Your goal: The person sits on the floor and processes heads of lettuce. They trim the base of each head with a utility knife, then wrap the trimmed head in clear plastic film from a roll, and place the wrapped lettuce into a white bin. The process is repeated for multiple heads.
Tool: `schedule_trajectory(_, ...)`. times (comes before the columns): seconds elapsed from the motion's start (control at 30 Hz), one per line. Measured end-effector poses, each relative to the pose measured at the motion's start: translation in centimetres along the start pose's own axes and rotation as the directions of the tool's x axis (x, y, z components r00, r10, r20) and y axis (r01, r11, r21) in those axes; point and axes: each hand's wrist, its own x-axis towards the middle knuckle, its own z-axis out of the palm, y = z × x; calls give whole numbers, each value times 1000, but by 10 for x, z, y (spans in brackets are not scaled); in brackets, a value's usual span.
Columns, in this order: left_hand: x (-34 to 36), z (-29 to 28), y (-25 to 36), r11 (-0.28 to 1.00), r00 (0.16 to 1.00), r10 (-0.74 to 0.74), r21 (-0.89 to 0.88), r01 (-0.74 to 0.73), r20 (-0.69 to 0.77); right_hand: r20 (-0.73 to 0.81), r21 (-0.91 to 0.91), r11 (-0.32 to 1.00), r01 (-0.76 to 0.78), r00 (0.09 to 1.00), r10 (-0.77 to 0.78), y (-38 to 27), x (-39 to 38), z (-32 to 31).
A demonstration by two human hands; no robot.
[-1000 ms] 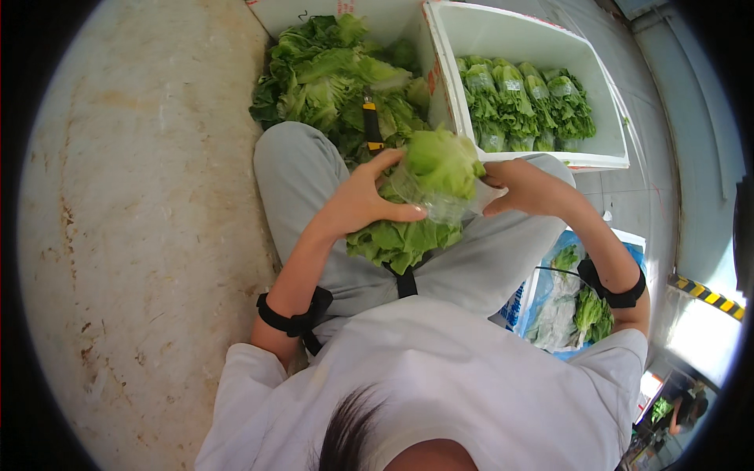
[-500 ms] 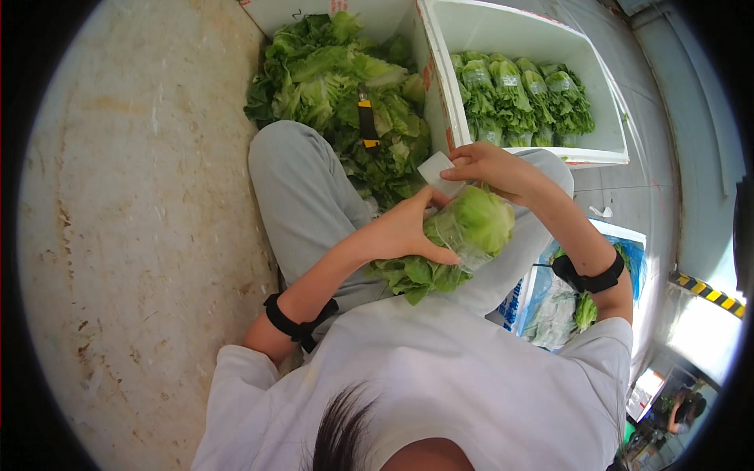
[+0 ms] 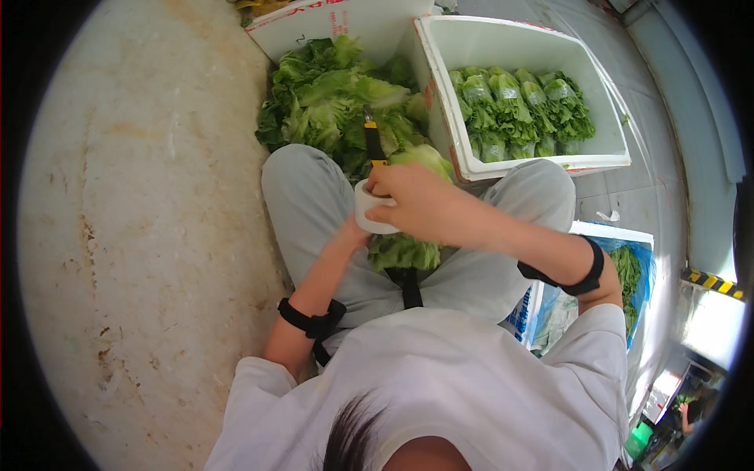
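Observation:
My right hand (image 3: pixel 404 200) grips a white roll of tape (image 3: pixel 367 224) above my lap, fingers curled round its rim. My left hand (image 3: pixel 355 235) is behind and below the roll, its fingers hidden, beside a lettuce head (image 3: pixel 408 253) that shows partly behind both hands, leaves hanging toward my lap. A black and yellow utility knife (image 3: pixel 373 141) lies on a pile of loose green leaves (image 3: pixel 330 102) just beyond the hands, between my knee and the white box wall.
A white foam box (image 3: pixel 605 153) of banded leafy bunches (image 3: pixel 510 110) stands front right. A lower box (image 3: pixel 636 239) lined with blue plastic holds greens by my right hip. A pale stained surface (image 3: pixel 141 220) spans the left. A co-worker (image 3: pixel 689 412) shows small at lower right.
My right hand has swung left across the lettuce, bringing the white roll over my left hand, which is now mostly covered. The lettuce has shifted left and lies largely behind my hands.

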Motion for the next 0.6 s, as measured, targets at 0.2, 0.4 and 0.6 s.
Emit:
schedule_trajectory(0.2, -19, -40, 32, 954, 945, 263, -95, -285, -192, -62, 140, 989, -43, 997, 52, -8, -42, -25)
schedule_trajectory(0.4, -31, -32, 41, 971, 981, 193, -141, -195, -29, -230, -160, 985, -59, 973, 21, 8, -64, -50)
schedule_trajectory(0.6, -39, -19, 36, 967, 973, 213, -158, -198, 86, -243, -137, 984, -117, 967, 81, 32, -63, -53)
